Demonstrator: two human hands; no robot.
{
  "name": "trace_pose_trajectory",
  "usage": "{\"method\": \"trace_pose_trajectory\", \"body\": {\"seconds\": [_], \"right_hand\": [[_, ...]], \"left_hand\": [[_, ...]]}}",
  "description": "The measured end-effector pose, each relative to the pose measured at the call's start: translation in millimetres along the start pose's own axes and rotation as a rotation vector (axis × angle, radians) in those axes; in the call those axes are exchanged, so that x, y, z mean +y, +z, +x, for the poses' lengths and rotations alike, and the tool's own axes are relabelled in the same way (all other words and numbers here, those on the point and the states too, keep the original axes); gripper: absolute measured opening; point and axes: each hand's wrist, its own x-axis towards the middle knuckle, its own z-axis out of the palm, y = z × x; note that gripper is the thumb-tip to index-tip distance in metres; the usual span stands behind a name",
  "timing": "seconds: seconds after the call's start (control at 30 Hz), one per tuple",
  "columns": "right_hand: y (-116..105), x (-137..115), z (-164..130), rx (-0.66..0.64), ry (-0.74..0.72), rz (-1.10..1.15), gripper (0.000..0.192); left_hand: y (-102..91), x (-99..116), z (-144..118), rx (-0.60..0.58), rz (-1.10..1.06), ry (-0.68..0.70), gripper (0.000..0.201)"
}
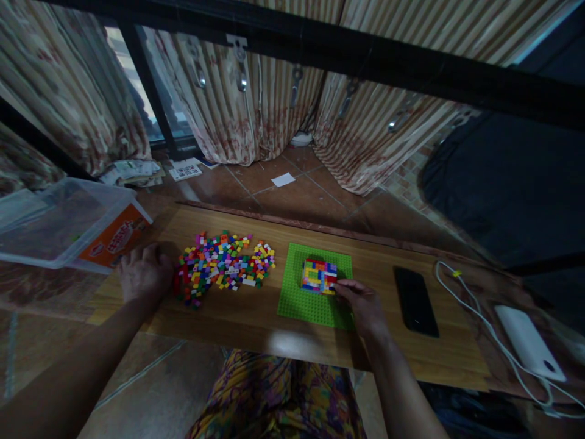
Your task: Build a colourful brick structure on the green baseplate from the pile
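Note:
Toward the right of the wooden board, a green studded baseplate (297, 305) carries a block built from colourful toy bricks (319, 275). My right hand (363, 305) reaches in from the right, with thumb and forefinger pinched on a toy brick at the block's near right corner. Its fingertips partly hide that brick. On the left lies a spread of loose toy bricks (223, 262) in many colours. My left hand (145, 273) rests on the board at their left edge, fingers stretched out and somewhat apart, some red bricks beside its thumb.
A clear plastic box (98, 213) with an orange label stands at the far left. Right of the baseplate lie a black phone (415, 300), a white cable (479, 314) and a white power bank (530, 341). A dark metal rail (320, 46) crosses before the curtains (256, 103).

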Motion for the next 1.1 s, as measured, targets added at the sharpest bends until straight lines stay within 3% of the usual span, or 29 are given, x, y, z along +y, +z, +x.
{"method": "trace_pose_trajectory", "body": {"seconds": [0.53,0.8,0.93,1.1], "right_hand": [[-1.6,1.2,-3.6,-0.005,-0.002,0.047,0.031],[-9.8,6.6,-28.7,0.159,-0.064,0.084,0.032],[6.8,0.8,-53.6,0.097,-0.157,-0.080,0.029],[47.4,1.5,-84.7,-0.113,-0.228,-0.218,0.024]], "left_hand": [[0.2,-1.9,1.7,-0.013,0.052,0.015,0.047],[-1.7,1.2,0.1,-0.001,0.043,0.003,0.044],[0.4,0.3,-1.5,0.031,0.028,0.016,0.042],[3.9,-1.7,-2.0,0.073,-0.010,0.041,0.042]]}}
